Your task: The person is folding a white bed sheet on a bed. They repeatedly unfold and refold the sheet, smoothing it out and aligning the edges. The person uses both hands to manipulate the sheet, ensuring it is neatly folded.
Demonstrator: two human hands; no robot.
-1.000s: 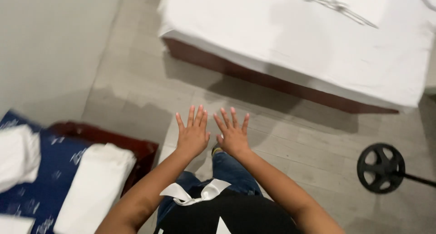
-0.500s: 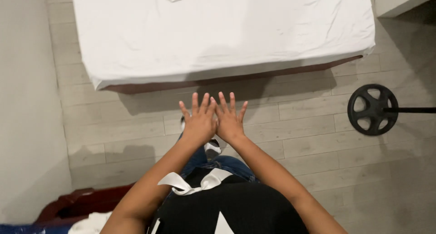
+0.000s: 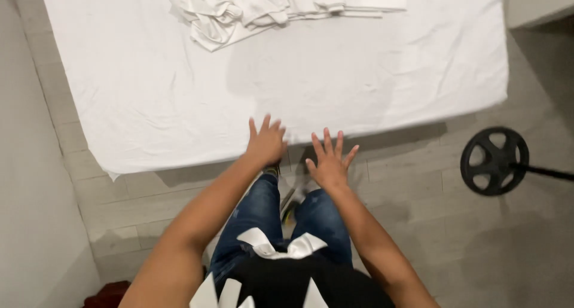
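Both hands are held out flat with nothing in them. The left hand (image 3: 266, 142) is spread wide, palm down, its fingertips lying over the near edge of the bed (image 3: 179, 104); whether it presses on the sheet or hovers just above it cannot be told. The right hand (image 3: 329, 161) is also spread wide, fingers fanned — it sits a little nearer the body than the left one, over the strip of floor just short of the mattress edge, touching nothing that shows.

No box, basket or bin is in view; the only thing bearing a load is the bed, and what lies on it is a pile of white linen (image 3: 269, 9), part crumpled and part folded flat, well beyond both hands at the far side of the mattress. Between the fingertips and that pile the sheet is bare and lightly creased.

The mattress edge runs across just ahead of the hands, slanting slightly. To the right of the right hand the bed ends at a corner, and past it lies grey tiled floor (image 3: 418, 182) with a black wheel-shaped base (image 3: 495, 161) on a dark bar, well apart from the hand. To the left of the left hand a narrow lane of floor runs between bed and pale wall (image 3: 30, 224) — a tight passage. Below the hands are the person's jeans-clad legs.
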